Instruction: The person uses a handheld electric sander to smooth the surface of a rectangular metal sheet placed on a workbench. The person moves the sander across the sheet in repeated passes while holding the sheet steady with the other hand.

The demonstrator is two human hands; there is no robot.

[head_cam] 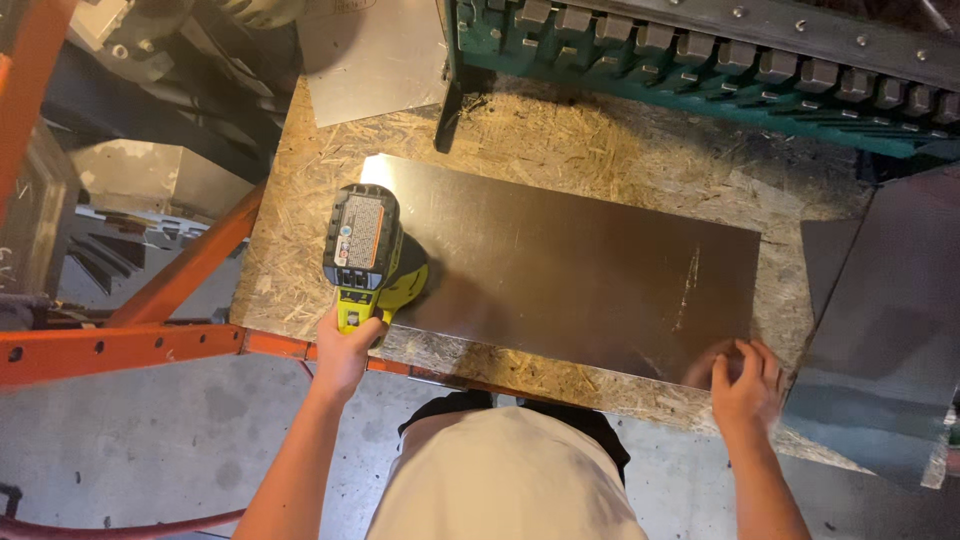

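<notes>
On the chipboard worktop, the left hand is clenched on the cordless tool; the right hand presses flat, grip released, on the metal sheet, which looks thin, stiff, slippery, sharp-edged.

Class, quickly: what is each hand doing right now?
Left hand: closed around the handle of the yellow-green cordless power tool.
Right hand: open, fingers resting on the metal sheet at its near corner.

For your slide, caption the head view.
Left hand grips a cordless sander on a metal sheet; right hand steadies its corner.
</notes>
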